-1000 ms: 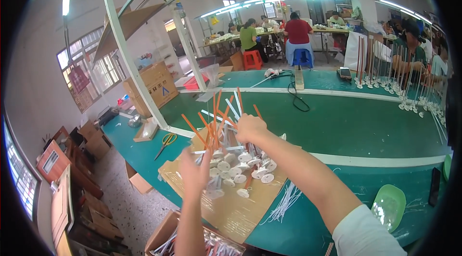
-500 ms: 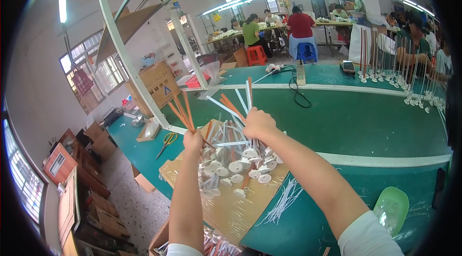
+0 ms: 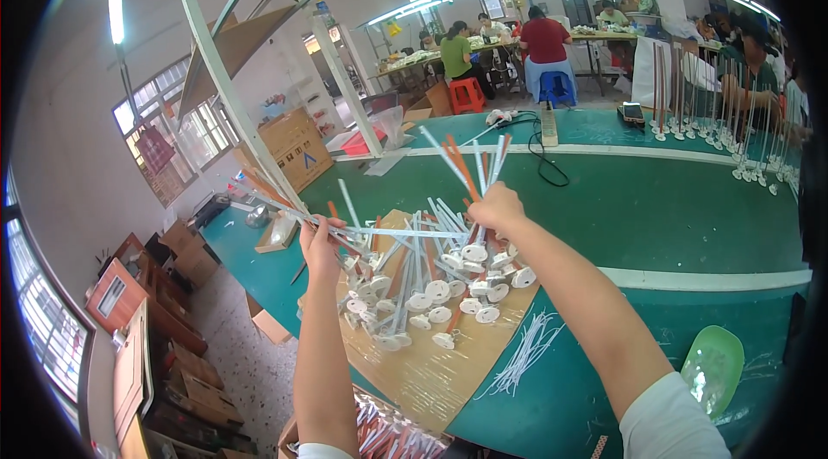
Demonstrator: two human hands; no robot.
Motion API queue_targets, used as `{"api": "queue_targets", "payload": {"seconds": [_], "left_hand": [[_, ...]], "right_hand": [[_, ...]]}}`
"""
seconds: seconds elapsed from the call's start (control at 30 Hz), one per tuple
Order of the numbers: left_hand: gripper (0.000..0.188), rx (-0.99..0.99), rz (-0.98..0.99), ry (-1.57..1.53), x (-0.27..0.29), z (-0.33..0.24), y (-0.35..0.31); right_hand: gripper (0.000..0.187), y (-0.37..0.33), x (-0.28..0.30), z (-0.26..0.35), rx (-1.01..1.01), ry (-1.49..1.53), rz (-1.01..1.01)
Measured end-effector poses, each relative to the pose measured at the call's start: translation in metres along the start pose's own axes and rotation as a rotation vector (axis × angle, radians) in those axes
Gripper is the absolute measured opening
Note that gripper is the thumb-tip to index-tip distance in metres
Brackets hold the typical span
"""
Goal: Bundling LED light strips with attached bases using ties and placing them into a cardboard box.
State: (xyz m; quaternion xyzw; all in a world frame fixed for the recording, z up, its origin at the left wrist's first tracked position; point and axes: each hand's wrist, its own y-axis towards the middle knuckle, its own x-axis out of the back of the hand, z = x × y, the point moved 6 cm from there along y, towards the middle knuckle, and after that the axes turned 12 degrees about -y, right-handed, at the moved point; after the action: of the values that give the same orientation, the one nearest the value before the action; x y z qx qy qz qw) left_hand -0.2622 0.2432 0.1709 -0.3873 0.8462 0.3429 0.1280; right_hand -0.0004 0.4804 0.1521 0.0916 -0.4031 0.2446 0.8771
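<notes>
My left hand (image 3: 321, 245) is closed around several thin flat sticks (image 3: 274, 193), brown and silvery white, that slant up to the left. My right hand (image 3: 498, 207) grips an upright, fanned bundle of brown and white sticks (image 3: 461, 164); its lower ends run down into the pile. Below and between both hands lies a tangled pile of sticks with round white bases (image 3: 438, 291), resting on a cardboard sheet (image 3: 414, 386) with shiny clear wrap. One pale stick (image 3: 405, 233) lies across the pile, its left end by my left hand.
Thin white strips (image 3: 523, 355) and a green tray (image 3: 714, 364) are to the right. A box of sticks (image 3: 397, 433) stands below the table edge. A white post (image 3: 226, 79) rises at left. Standing rods (image 3: 660, 92) and a phone (image 3: 632, 113) are at far right; people sit beyond.
My left hand has moved left, and its sticks now tilt left, with silvery ones showing among the brown. My right hand's bundle shows more sticks. The view has shifted slightly.
</notes>
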Motion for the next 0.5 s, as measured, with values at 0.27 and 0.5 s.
{"api": "queue_targets", "payload": {"seconds": [0.27,0.5], "left_hand": [[0.029,0.043,-0.257,-0.127,-0.01,-0.006,0.006],[0.032,0.123,-0.16,-0.099,-0.035,-0.017,-0.001]], "right_hand": [[0.057,0.006,-0.002,-0.008,-0.048,-0.033,-0.064],[0.059,-0.011,-0.035,0.003,0.057,-0.18,-0.066]]}}
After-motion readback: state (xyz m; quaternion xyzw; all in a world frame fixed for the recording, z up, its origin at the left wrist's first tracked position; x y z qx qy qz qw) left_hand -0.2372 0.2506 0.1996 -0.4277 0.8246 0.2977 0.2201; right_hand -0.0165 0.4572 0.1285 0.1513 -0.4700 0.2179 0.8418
